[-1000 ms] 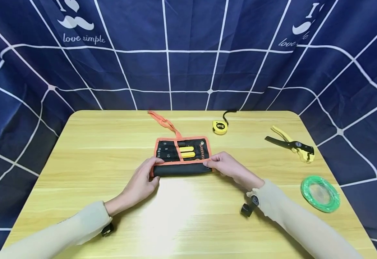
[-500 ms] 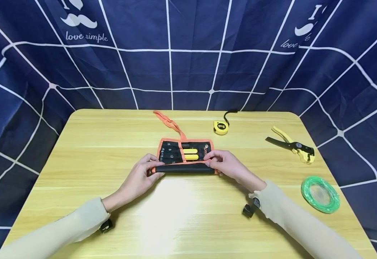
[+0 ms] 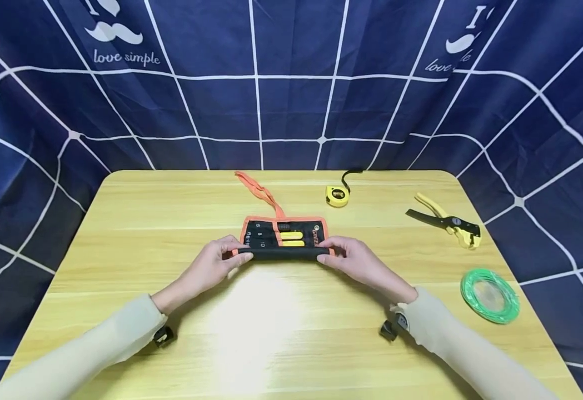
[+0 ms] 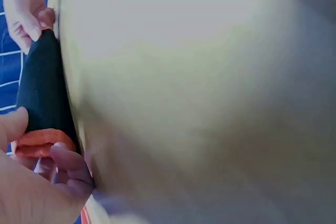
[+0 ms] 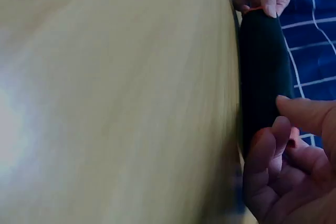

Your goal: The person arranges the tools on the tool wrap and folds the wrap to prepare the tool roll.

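A black fabric tool roll [image 3: 285, 254] with orange edging lies mid-table in the head view, its near part rolled up and its far part flat. My left hand [image 3: 211, 264] grips the rolled part at its left end, the thumb on the near face. At the right end my right hand [image 3: 358, 262] holds it likewise. Two yellow tools [image 3: 292, 235] show in a pocket of the flat part. From its far edge runs an orange strap [image 3: 260, 191]. Both wrist views show the rolled fabric [image 4: 44, 85] stretched between the hands, its orange-edged end [image 4: 39, 142] beside my left fingers.
Behind the roll lies a yellow tape measure [image 3: 337, 196] with a black cord. Farther right are a yellow-and-black cutter-like hand tool [image 3: 451, 222] and a green coil of wire [image 3: 490, 296]. A blue checked cloth [image 3: 291, 105] hangs around the wooden table [image 3: 136, 222].
The near edge of the tool roll has moved away from me as more of it is rolled up. My thumbs have shifted onto the near face of the rolled part.
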The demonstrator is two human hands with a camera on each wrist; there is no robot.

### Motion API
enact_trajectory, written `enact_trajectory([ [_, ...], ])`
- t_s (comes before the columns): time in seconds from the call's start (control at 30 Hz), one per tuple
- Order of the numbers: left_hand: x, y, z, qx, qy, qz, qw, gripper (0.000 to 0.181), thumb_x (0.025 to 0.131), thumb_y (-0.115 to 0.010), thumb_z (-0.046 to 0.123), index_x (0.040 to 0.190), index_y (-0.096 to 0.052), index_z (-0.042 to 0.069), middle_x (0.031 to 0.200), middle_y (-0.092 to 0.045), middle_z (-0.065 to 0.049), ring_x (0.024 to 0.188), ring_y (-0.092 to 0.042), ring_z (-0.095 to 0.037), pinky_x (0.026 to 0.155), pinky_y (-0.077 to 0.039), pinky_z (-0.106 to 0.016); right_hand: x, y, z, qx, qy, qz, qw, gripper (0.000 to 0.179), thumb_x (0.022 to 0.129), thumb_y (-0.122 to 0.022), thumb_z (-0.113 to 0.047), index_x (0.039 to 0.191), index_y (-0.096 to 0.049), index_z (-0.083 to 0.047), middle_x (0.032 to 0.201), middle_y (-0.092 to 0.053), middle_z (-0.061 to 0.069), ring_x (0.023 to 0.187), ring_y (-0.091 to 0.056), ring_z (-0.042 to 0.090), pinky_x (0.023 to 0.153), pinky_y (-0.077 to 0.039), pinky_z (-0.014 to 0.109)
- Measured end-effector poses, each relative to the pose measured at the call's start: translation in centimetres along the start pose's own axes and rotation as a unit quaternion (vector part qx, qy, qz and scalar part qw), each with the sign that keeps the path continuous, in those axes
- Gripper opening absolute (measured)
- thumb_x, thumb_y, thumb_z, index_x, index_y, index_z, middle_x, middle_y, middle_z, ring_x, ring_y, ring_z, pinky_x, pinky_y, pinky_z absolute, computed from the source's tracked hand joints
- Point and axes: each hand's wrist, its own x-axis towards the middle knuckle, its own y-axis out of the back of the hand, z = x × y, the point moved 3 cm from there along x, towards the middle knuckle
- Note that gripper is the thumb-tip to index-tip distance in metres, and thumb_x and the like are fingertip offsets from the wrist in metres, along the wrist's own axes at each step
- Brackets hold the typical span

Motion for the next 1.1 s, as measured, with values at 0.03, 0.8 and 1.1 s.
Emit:
enact_trajectory([
  [0.03,0.2,0.1,0.0,-0.007,0.007,-0.001,0.9999,0.028,0.104,-0.078,0.016,0.128,-0.080,0.002,0.092,-0.067,-0.002,0.066,-0.057,-0.016,0.064,-0.046,-0.028,0.2,0.0,0.2,0.026,-0.011,-0.004,0.9996,0.025,0.103,-0.080,-0.023,0.124,-0.079,-0.010,0.078,-0.061,0.002,0.068,-0.054,0.017,0.064,-0.045,0.030],
  [0.8,2.4,0.6,0.3,-0.189,0.102,0.046,0.9756,0.014,0.104,-0.075,0.007,0.105,-0.061,0.003,0.058,-0.046,0.004,0.049,-0.035,-0.008,0.047,-0.028,-0.023,2.0,0.0,0.3,0.138,-0.021,0.048,0.9890,0.034,0.104,-0.073,-0.005,0.137,-0.068,-0.006,0.098,-0.070,0.009,0.061,-0.060,0.018,0.052,-0.049,0.027],
  [1.1,3.2,0.7,-0.3,-0.257,0.149,0.017,0.9546,0.011,0.107,-0.066,0.003,0.100,-0.059,0.005,0.079,-0.069,-0.003,0.051,-0.039,-0.008,0.052,-0.034,-0.025,1.7,0.2,-0.5,-0.029,0.068,0.075,0.9944,0.032,0.100,-0.083,-0.018,0.132,-0.080,-0.015,0.105,-0.068,-0.001,0.073,-0.058,0.016,0.068,-0.049,0.031],
])
